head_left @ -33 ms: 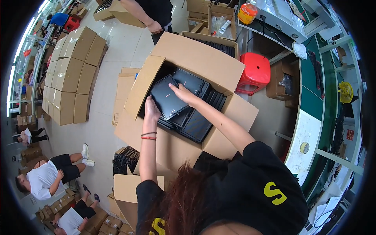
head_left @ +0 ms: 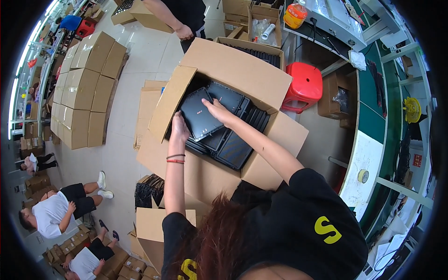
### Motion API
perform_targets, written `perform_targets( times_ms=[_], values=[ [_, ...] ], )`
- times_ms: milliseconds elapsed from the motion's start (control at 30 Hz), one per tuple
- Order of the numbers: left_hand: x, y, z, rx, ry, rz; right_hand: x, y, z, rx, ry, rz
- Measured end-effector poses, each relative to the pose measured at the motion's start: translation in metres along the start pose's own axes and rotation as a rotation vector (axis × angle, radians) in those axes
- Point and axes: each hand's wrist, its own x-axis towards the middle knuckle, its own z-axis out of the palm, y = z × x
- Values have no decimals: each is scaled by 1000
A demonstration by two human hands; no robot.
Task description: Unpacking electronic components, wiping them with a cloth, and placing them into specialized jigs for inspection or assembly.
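Observation:
A flat black rectangular plastic panel (head_left: 198,114) lies tilted across other black panels (head_left: 233,149) inside a large open cardboard box (head_left: 238,58). My left hand (head_left: 179,128) grips the panel's left edge, its fingers partly hidden by the box wall and panel. At the opposite edge my right hand (head_left: 217,112) holds the panel, thumb on top and the other fingers out of sight. Beside it another black panel (head_left: 227,96) lies flat in the box. Several more stand on edge along the box's right side.
A red plastic stool (head_left: 303,86) is right of the box, near a green-topped workbench (head_left: 371,116). Behind stands another carton of black parts (head_left: 256,52); a person (head_left: 184,28) is close to it. Stacked cartons (head_left: 81,91) are at left, people below them.
My left hand has shifted very slightly left and away from me, and the panel has moved a little with it. My right hand looks nearly still.

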Motion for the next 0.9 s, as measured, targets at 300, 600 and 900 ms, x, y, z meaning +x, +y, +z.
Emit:
perform_targets(
  times_ms=[300,600,900],
  values=[
    [48,33,-43,386,128,550,27,-3,58,361,152,-114],
    [94,95,-61,950,-24,417,47,-19,130,525,440,-92],
    [130,102,-64,1043,-159,293,71,-32,121,426,261,95]
  ],
)
